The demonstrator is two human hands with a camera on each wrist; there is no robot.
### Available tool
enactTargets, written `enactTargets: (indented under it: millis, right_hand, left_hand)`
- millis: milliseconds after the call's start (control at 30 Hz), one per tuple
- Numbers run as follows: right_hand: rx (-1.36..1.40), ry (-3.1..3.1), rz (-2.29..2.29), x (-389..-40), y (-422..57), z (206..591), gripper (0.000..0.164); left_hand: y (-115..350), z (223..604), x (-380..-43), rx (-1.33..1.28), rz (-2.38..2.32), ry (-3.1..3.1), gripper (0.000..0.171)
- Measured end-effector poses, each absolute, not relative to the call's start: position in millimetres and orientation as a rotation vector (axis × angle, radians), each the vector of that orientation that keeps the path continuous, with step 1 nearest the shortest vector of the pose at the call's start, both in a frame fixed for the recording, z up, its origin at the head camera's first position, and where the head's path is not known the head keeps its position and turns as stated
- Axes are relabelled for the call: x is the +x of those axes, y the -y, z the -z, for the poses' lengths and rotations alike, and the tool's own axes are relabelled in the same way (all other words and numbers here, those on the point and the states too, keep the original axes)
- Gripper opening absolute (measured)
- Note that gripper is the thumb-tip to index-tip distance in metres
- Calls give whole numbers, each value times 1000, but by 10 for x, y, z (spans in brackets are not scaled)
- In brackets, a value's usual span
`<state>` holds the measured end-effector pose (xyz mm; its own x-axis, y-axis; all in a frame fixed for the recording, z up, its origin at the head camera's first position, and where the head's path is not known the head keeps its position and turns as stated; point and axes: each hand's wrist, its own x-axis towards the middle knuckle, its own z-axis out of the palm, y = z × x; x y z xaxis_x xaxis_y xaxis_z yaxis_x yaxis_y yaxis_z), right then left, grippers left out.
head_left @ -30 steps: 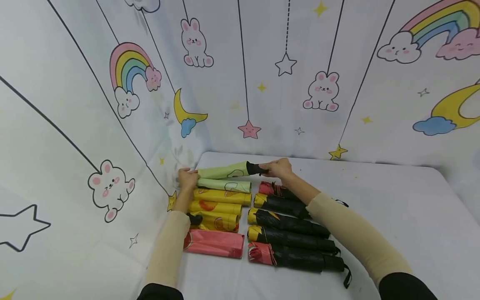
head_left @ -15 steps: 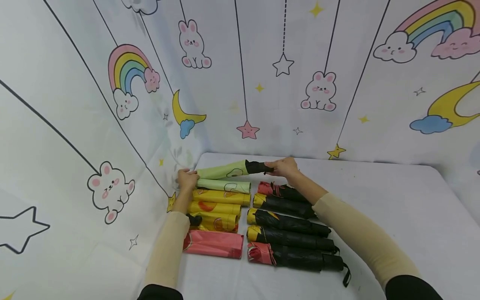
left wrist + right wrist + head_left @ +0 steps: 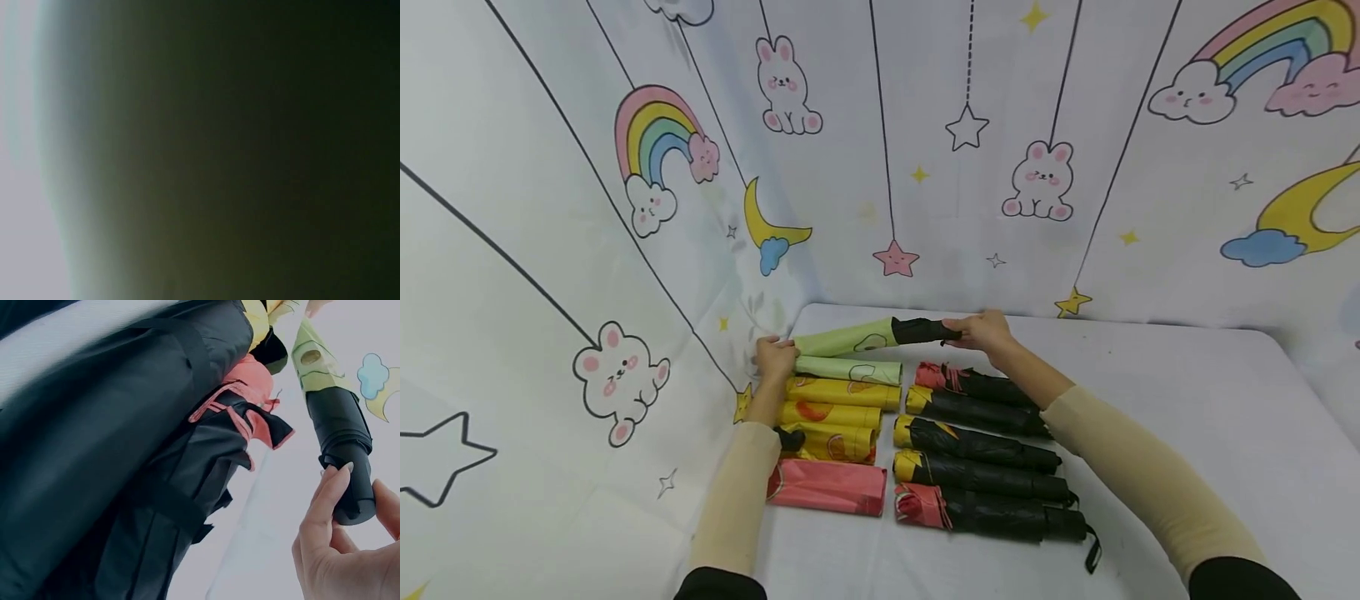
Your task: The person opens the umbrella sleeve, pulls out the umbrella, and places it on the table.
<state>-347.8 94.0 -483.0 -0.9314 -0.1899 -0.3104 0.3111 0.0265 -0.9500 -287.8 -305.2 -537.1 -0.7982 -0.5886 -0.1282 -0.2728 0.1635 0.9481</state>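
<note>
A black folding umbrella (image 3: 922,330) sticks partway out of a light green sleeve (image 3: 842,338) with an avocado print, at the far side of the table. My left hand (image 3: 775,358) grips the sleeve's left end. On the other side, my right hand (image 3: 985,332) holds the umbrella's handle end between thumb and fingers. The right wrist view shows this black handle (image 3: 356,494) close up, with the green sleeve beyond it. Sleeve and umbrella slope up toward the right. Dark blur fills most of the left wrist view, so nothing can be told there.
Nearer lie a second green sleeve (image 3: 850,370), several yellow sleeves (image 3: 846,393) with orange-slice prints and a red sleeve (image 3: 827,487), in a column. Right of them, several folded black umbrellas (image 3: 985,463) with yellow or red tips lie in a row. A patterned curtain (image 3: 925,150) hangs behind.
My right hand has moved to the right with the umbrella's handle, and more of the black umbrella shows outside the green sleeve. My left hand has stayed in place.
</note>
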Motion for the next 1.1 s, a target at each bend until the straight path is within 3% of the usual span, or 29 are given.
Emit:
enactTargets:
  millis: [433, 600, 900, 1100]
  right_hand:
    - [107, -1954, 1956, -3470, -1208, 4853, 64]
    - [87, -1948, 1961, -3438, -1292, 4847, 59]
    - [76, -1922, 1985, -3377, -1497, 4839, 74]
    - [92, -1923, 1992, -3348, -1602, 4858, 67]
  left_hand:
    - [3027, 5317, -2848, 799, 1727, 2182, 62]
    - [3021, 5320, -2857, 802, 1718, 2169, 62]
    - [3019, 5338, -2857, 793, 1723, 2141, 62]
    - [3007, 5337, -2864, 794, 1726, 2136, 62]
